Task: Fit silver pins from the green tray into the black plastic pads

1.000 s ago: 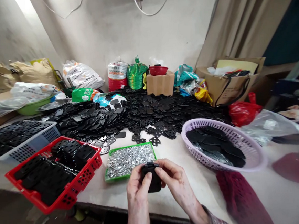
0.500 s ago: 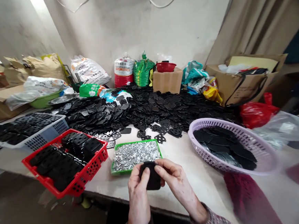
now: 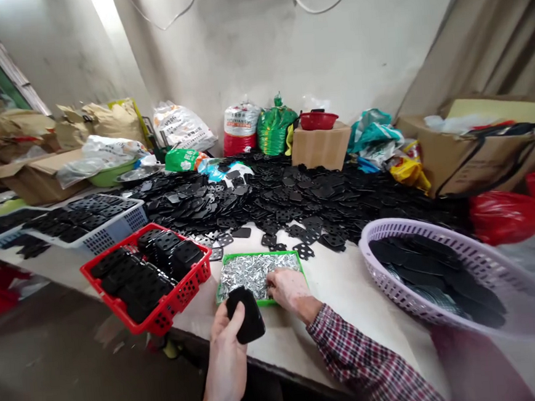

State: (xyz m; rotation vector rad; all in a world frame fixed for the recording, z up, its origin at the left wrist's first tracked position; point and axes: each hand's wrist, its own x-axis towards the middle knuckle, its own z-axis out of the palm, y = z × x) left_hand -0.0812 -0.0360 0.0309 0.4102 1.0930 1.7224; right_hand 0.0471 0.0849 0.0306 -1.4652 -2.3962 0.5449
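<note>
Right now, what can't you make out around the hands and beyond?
All in the head view:
Whether the right hand grips any metal pins: the hand itself hides that.
Far side of the black piece in the left hand: faces away from the camera.
Right end of the purple basket: blurred.
Cardboard box at far right: cut off by the picture's edge.

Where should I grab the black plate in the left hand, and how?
Probably best by the right edge of the black plate, coming from the right. That edge sticks out free, while the left hand grips the left side, thumb on the flat face. A front-and-back pinch should suit that flat shape.
</note>
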